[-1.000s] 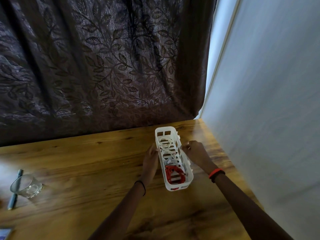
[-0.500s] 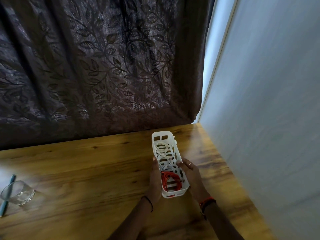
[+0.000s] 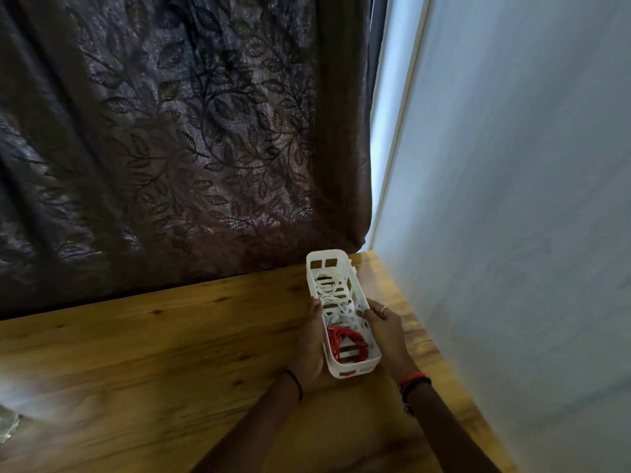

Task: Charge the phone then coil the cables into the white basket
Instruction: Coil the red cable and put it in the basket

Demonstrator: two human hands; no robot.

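Head view looks down on a wooden table (image 3: 164, 353) set against a dark leaf-patterned curtain (image 3: 177, 138), with a pale wall (image 3: 512, 233) along the right edge; the white basket (image 3: 355, 369) sits in the far right corner of the table, long axis running away from the person, close to the wall without touching it as far as I can tell. Both hands flank it: the left hand (image 3: 309, 349) lies flat along the left wall with fingers wrapped on the rim, grasping the basket; the right hand (image 3: 386, 331) clasps the right wall, thumb hooked over the rim, a ring on 1 finger and a red band at the wrist.

Inside, 2 bundles show: white cable (image 3: 329, 291) coiled through the far and middle part, and a red cable (image 3: 346, 343) coiled at the near end; both lie below the rim, nothing trailing over the side. Judging from that, the coiling step looks finished, and the hands seem only to be setting or squaring the basket; no phone or charger appears, so whether the charging step is done cannot be told. At the lower left edge a blurred piece of glass (image 3: 6, 425) is barely visible.
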